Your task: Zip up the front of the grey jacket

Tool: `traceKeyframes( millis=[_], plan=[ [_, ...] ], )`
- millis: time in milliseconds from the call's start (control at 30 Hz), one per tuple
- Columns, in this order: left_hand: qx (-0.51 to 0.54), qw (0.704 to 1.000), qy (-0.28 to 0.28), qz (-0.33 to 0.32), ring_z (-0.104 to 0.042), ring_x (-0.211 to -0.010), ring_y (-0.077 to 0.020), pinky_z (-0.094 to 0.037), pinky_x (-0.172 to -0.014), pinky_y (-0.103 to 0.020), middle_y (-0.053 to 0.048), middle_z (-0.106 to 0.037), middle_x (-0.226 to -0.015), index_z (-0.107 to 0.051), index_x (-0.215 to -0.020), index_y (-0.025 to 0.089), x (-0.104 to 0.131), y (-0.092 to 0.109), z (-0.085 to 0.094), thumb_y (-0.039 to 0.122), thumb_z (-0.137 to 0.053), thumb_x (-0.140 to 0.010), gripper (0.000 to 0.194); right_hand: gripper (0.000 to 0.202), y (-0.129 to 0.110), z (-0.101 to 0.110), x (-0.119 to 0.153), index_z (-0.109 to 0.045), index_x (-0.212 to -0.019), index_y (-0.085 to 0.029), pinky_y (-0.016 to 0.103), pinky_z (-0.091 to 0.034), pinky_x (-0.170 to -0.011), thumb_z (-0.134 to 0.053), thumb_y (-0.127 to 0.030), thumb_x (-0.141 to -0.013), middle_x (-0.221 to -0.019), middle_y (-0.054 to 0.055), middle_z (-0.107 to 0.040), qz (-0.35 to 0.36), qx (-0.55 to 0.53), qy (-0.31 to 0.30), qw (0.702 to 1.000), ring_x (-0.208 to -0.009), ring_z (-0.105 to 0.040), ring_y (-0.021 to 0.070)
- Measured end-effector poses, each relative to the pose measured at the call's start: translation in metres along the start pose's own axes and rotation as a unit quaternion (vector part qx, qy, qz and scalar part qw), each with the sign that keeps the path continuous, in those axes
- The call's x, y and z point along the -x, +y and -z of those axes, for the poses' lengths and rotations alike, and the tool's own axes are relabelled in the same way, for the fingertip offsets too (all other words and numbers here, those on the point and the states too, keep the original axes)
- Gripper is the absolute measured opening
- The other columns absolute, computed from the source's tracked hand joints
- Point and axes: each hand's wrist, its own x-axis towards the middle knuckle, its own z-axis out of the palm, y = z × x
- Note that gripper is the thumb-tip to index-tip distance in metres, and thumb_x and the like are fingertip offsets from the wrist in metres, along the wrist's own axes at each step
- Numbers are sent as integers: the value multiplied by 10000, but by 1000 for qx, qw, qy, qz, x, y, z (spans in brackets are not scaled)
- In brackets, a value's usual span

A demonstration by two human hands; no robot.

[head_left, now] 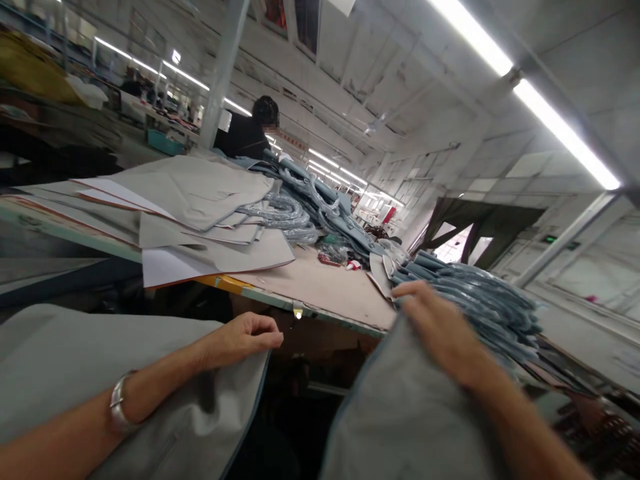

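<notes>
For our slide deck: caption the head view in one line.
Left hand and right hand grip grey fabric beside a stacked worktable.

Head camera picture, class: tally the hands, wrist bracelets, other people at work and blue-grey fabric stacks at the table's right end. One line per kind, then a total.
Hands: 2, left hand and right hand, each on grey fabric
Bracelet: 1
Other person: 1
Blue-grey fabric stack: 1
Total: 5

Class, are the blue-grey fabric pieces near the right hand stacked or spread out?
Stacked: the blue-grey fabric pieces lie layered in a pile, edges fanned, beside the right hand.
</notes>
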Motion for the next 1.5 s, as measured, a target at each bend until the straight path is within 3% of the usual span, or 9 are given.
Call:
traceKeyframes(
  millis=[67, 167, 300, 467, 667, 800, 900, 1200, 1500],
  plan=[
    [4, 1000, -3, 5, -403, -682, -130, -312, -633, -241, 34, -476, -720, -670, -1081, 144, -3, -1, -11, 568, -590, -826, 501, 262, 4, -50, 9, -627, -1081, -213, 251, -411, -565, -390, -320, -1046, -658, -31, -550, 17, -58, -92, 994, -575, -532, 131],
    [11, 999, -39, 21, -420, -681, -129, -315, -614, -228, 42, -509, -735, -642, -1291, 194, -11, 0, -23, 506, -681, -793, 588, 228, 14, -123, 22, -567, -1122, -201, 241, -344, -522, -379, -310, -1057, -621, -66, -420, -25, -190, -67, 979, -524, -416, 117],
    [52, 994, -97, 23, -431, -705, -121, -335, -633, -218, 31, -548, -756, -726, -983, 155, -26, 4, -34, 369, -613, -846, 278, 226, 27, -169, 25, -588, -1074, -194, 235, -344, -540, -436, -357, -1040, -643, -60, -466, -78, -279, -14, 957, -553, -430, 114],
    [23, 991, -111, 64, -292, -602, -102, -228, -531, -247, 58, -324, -615, -469, -644, 172, -35, 0, -28, 513, -553, -897, 434, 289, 40, -164, 28, -654, -977, -205, 263, -369, -705, -451, -409, -1010, -823, -9, -641, -133, -240, -131, 953, -761, -564, 151],
    [-48, 984, -145, 95, -423, -669, -119, -318, -606, -224, 37, -510, -690, -637, -754, 166, -31, -6, -7, 505, -618, -861, 355, 222, 67, -156, 53, -574, -803, -191, 274, -336, -709, -589, -384, -909, -778, -17, -566, -207, -223, -251, 919, -770, -502, 165],
    [-145, 978, -124, 87, -508, -860, -175, -364, -740, -235, 0, -589, -843, -676, -854, 188, -25, -15, -2, 472, -612, -867, 292, 219, 78, -157, 63, -571, -824, -189, 277, -342, -722, -543, -380, -928, -802, -10, -561, -233, -198, -234, 923, -789, -503, 171],
    [-108, 978, -137, 115, -438, -735, -139, -331, -645, -222, 27, -495, -739, -593, -788, 174, -21, -14, -1, 484, -560, -888, 328, 280, 78, -151, 67, -552, -807, -188, 273, -335, -662, -522, -436, -934, -737, -16, -529, -259, -189, -211, 924, -719, -485, 164],
    [-194, 979, -40, 49, -420, -660, -134, -299, -606, -240, 27, -474, -653, -592, -714, 172, -41, 49, 33, 451, -549, -878, 327, 433, 75, -122, 45, -489, -719, -182, 240, -321, -565, -511, -545, -954, -655, -34, -402, -225, -297, -88, 924, -612, -380, 121],
    [1, 988, -47, 149, -390, -555, -112, -295, -504, -208, 24, -467, -622, -569, -743, 156, -69, -7, 30, 585, -622, -737, 432, 417, 63, -159, 5, -509, -624, -161, 232, -245, -503, -613, -495, -851, -577, -39, -363, -222, -342, -153, 900, -549, -302, 93]
  ],
)
